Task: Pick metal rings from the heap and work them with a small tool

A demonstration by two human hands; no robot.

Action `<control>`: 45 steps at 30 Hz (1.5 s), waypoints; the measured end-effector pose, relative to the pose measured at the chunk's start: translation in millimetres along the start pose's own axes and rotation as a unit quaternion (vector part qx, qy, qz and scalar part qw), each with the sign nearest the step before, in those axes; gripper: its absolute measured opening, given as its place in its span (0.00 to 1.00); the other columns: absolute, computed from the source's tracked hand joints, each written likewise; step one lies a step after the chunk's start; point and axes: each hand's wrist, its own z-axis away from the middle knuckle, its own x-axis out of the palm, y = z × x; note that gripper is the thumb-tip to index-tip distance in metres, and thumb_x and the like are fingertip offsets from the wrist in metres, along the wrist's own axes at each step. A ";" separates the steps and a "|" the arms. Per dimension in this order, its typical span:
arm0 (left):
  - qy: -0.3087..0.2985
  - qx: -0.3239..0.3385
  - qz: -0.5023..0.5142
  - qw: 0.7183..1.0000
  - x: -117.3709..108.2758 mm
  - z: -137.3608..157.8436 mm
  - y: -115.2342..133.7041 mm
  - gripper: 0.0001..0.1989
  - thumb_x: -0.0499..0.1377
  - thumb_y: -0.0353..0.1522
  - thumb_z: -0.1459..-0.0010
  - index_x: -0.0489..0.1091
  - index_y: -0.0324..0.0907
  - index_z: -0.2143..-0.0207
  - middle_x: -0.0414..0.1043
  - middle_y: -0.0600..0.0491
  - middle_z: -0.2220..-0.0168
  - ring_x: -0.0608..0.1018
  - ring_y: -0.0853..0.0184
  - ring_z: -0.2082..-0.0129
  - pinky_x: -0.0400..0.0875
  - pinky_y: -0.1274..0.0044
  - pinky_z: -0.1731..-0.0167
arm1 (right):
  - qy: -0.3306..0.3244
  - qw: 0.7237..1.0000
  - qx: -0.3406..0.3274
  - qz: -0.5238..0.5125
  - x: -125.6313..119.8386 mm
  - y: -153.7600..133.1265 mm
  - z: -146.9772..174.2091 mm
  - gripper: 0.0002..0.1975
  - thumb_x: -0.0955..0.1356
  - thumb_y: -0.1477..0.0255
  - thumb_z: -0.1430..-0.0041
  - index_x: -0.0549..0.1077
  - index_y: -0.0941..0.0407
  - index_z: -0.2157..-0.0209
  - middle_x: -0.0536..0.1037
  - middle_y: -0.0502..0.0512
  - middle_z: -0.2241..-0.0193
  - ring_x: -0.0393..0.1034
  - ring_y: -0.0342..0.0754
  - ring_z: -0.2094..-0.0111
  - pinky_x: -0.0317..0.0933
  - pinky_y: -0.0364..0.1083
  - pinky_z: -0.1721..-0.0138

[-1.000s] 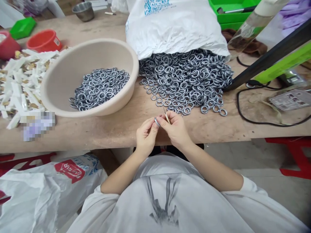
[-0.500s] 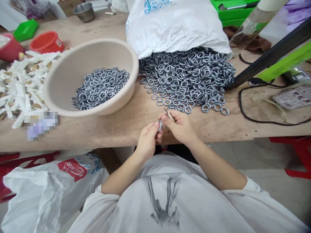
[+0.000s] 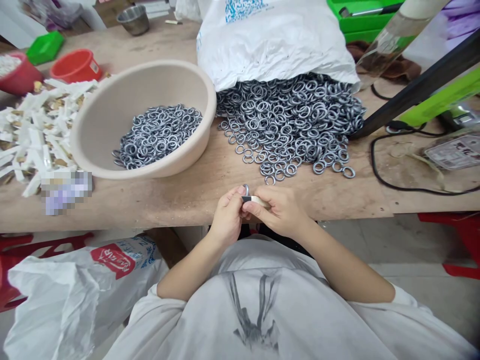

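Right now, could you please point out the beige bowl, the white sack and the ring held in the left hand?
beige bowl (image 3: 112, 107): head view, bare inner wall.
white sack (image 3: 273, 45): head view, crumpled side.
ring (image 3: 246, 189): head view, top edge.

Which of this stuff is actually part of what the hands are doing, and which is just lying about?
In use: ring pinched in left hand; small strip in right hand; ring heap spilling from white sack; beige basin of rings.

Lying about: red cups; white sticks; steel cup; black cable.
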 end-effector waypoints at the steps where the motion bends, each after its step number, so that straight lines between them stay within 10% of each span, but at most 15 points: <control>1: -0.007 0.001 0.000 1.000 -0.5 0.5 0.2 0.23 0.69 0.47 0.52 0.61 0.42 0.76 0.56 0.61 0.82 0.59 0.77 0.83 0.59 0.83 0.82 | -0.008 1.000 0.006 -0.009 0.2 1.7 -0.4 0.24 0.64 0.54 0.34 0.61 0.54 0.79 0.64 0.47 0.81 0.57 0.42 0.78 0.46 0.45 0.73; 8: -0.113 -0.006 -0.013 0.994 -10.5 5.7 0.3 0.24 0.66 0.47 0.46 0.63 0.40 0.79 0.57 0.60 0.83 0.61 0.76 0.83 0.64 0.81 0.79 | 0.079 0.983 0.145 0.080 -11.2 29.3 -22.3 0.27 0.62 0.50 0.34 0.65 0.54 0.79 0.64 0.48 0.83 0.57 0.44 0.78 0.45 0.46 0.73; 15: -0.050 0.016 0.002 0.999 -36.0 -12.3 3.7 0.18 0.70 0.37 0.50 0.76 0.38 0.58 0.78 0.52 0.70 0.75 0.75 0.75 0.73 0.81 0.68 | -0.031 0.931 0.141 0.335 -12.0 25.5 -75.0 0.15 0.68 0.61 0.35 0.77 0.53 0.51 0.78 0.60 0.53 0.74 0.57 0.59 0.55 0.47 0.67; 25: 0.000 0.007 0.070 0.997 -44.8 -21.9 16.5 0.09 0.64 0.34 0.50 0.73 0.37 0.70 0.73 0.54 0.73 0.74 0.73 0.77 0.77 0.76 0.71 | -0.107 0.896 0.130 0.412 0.2 27.5 -90.1 0.18 0.61 0.69 0.30 0.72 0.60 0.44 0.75 0.67 0.50 0.76 0.58 0.59 0.57 0.49 0.69; 30: 0.011 0.028 0.047 0.998 -38.3 -23.3 16.9 0.09 0.67 0.33 0.53 0.71 0.38 0.71 0.64 0.59 0.78 0.64 0.77 0.81 0.64 0.83 0.81 | -0.062 0.936 0.143 0.316 -9.3 35.3 -89.5 0.12 0.67 0.66 0.34 0.78 0.58 0.55 0.78 0.64 0.55 0.74 0.58 0.60 0.58 0.49 0.66; 34: 0.009 0.066 -0.013 0.998 -33.3 -23.8 12.1 0.14 0.69 0.39 0.49 0.72 0.38 0.69 0.58 0.61 0.80 0.59 0.78 0.82 0.58 0.83 0.82 | -0.005 0.989 0.148 0.006 -18.5 29.5 -70.3 0.14 0.66 0.65 0.33 0.77 0.58 0.68 0.76 0.55 0.71 0.69 0.48 0.69 0.58 0.47 0.67; 39: -0.094 0.015 -0.066 0.993 -24.9 -21.6 2.8 0.30 0.57 0.58 0.43 0.72 0.38 0.68 0.59 0.59 0.79 0.56 0.77 0.83 0.55 0.81 0.82 | -0.019 0.939 0.131 -0.318 -10.6 12.9 -40.8 0.16 0.70 0.58 0.40 0.73 0.55 0.72 0.74 0.49 0.77 0.69 0.45 0.73 0.63 0.46 0.66; 45: -0.050 0.156 -0.234 0.958 -27.0 -18.9 -0.6 0.26 0.57 0.55 0.40 0.70 0.40 0.69 0.62 0.57 0.76 0.62 0.74 0.77 0.58 0.80 0.77 | 0.023 0.948 0.156 -0.278 -1.4 15.2 -33.5 0.16 0.73 0.58 0.43 0.73 0.56 0.74 0.75 0.49 0.76 0.69 0.45 0.71 0.64 0.46 0.66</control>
